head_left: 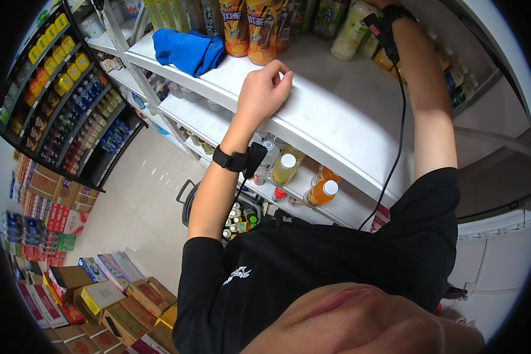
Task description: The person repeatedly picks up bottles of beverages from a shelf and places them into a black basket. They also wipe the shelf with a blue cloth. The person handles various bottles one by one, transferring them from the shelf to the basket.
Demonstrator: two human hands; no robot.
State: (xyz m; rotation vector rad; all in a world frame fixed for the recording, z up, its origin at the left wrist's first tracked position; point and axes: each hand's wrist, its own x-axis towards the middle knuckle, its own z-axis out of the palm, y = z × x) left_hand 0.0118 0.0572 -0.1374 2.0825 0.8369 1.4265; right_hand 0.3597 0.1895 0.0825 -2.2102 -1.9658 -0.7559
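My left hand [265, 90] rests in a loose fist on the front edge of a white shelf [323, 119], with nothing visible in it. Just beyond it stand orange-labelled tea bottles [262, 33], and a folded blue cloth [188, 51] lies to their left. My right hand [382, 2] reaches deep into the shelf. Only a small part of it shows at the top edge of the picture, so its fingers and anything in them are hidden. A pale green bottle [352, 33] leans close by that hand.
Lower shelves hold a yellow drink bottle [285, 168] and an orange drink bottle [321, 193]. A dark basket of bottles [239, 221] stands on the floor by my left arm. Cardboard boxes [128, 318] and a stocked drinks rack [62, 97] are at left. A black cable [400, 128] hangs from my right wrist.
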